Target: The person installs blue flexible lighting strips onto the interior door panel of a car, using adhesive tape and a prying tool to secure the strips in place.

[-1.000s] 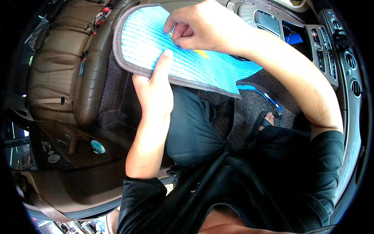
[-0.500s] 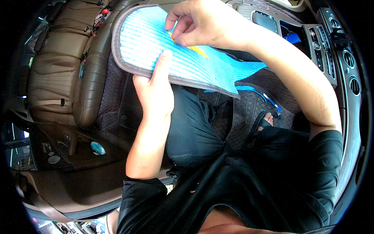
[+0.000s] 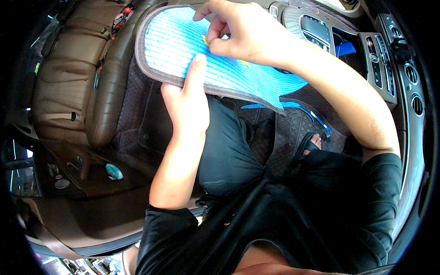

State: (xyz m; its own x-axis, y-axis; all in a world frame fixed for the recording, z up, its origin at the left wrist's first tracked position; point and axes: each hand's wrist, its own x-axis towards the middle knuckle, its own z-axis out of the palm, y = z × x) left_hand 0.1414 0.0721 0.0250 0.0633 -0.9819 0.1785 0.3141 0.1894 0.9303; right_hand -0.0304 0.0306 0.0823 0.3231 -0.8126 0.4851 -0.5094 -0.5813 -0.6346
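A blue ribbed microfibre pad (image 3: 167, 41) with a grey bound edge is held up at the top centre, slightly bent at its right part. My left hand (image 3: 185, 103) grips its near edge, thumb lying on the blue face. Over the pad, my right hand (image 3: 243, 32) is curled, thumb and middle finger closed at a thin yellow piece (image 3: 205, 39), index finger raised. The rest of the yellow piece is mostly hidden by that hand. Blue straps (image 3: 298, 104) lie below the pad near my sandalled foot (image 3: 312, 143).
I am in a car interior: brown leather seat (image 3: 68, 91) at left, door panel with a teal bundle (image 3: 114, 171) at lower left, centre console (image 3: 311, 28) holding a blue object (image 3: 344, 48), dashboard vents (image 3: 415, 103) at right, dark quilted floor mat (image 3: 279, 133) below.
My left hand and the pad have shifted slightly right and upward. My right hand has moved a little rightward, its fingers still curled at the yellow piece.
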